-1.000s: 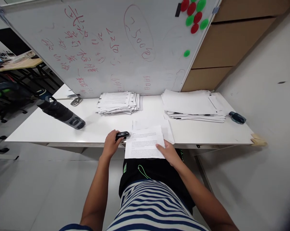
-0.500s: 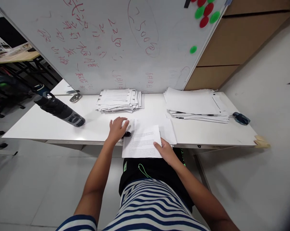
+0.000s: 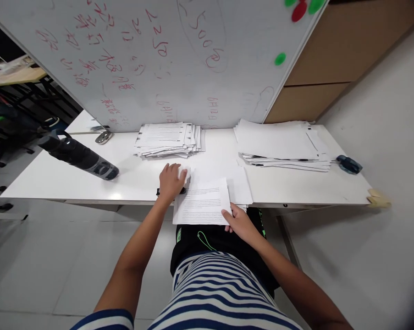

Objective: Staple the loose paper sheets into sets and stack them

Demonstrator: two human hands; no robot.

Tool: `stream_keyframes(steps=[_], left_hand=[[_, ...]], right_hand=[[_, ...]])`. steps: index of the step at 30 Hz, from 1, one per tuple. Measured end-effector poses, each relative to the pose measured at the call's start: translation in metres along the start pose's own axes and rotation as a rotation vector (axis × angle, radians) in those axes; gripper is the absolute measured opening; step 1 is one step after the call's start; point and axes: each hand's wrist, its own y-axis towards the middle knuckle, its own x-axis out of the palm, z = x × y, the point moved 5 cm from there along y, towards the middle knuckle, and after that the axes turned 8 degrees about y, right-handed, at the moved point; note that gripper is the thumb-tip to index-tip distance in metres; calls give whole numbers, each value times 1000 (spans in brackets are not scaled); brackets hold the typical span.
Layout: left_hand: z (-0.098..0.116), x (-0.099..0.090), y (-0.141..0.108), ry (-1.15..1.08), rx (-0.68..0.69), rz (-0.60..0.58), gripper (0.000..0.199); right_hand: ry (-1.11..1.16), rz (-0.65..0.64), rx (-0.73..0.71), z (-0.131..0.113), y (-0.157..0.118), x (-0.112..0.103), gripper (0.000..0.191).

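Observation:
A printed sheet of paper (image 3: 205, 204), perhaps with others beneath it, hangs over the desk's front edge. My right hand (image 3: 239, 220) pinches its lower right side, thumb on top and fingers underneath. At its upper left corner my left hand (image 3: 171, 181) reaches forward, fingers bent a little and thumb apart from them. Under that hand lies a small black object (image 3: 183, 190), mostly covered; what it is I cannot make out. More white sheets (image 3: 240, 185) lie on the desk behind and to the right of the printed one.
On the white desk (image 3: 72, 188) stand a dark bottle (image 3: 83, 158) and a computer mouse (image 3: 103, 137) at left. Two paper stacks, left (image 3: 168, 140) and right (image 3: 275, 142), lie before the whiteboard (image 3: 193, 91). A dark blue item (image 3: 349, 165) sits at the right end.
My left hand has moved slightly right, closer to the paper's corner, and more of the black object shows left of it. My right hand keeps its hold on the paper. The view has tilted down.

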Motion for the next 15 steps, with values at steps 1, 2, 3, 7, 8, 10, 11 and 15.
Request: stream_keyframes(steps=[1,2,3,7,8,10,11,15], left_hand=[[-3,-8,-4,-94,8,67,41],[-6,-16,-9,-173,23,143,40],[-11,-23,-15,-223,45,215,40],[-33,-25,-39,-107,170,242,35],[-41,-21,-41,-49,159,206,36],[-59,-13,-40,35,68,177,40],[-67,-11,-39,58,5,189,41],[-80,-8,-33,91,-132,236,39]], right_hand=[[3,3,-8,0,0,0,36],[8,10,-15,-1,0,0,35],[15,17,-21,-2,0,0,34],[32,26,-34,-12,2,-1,30],[33,23,-36,-16,1,-3,29],[30,27,-44,-26,-1,-11,27],[27,36,-49,-30,-4,-17,27],[46,106,-89,-45,-17,-42,33]])
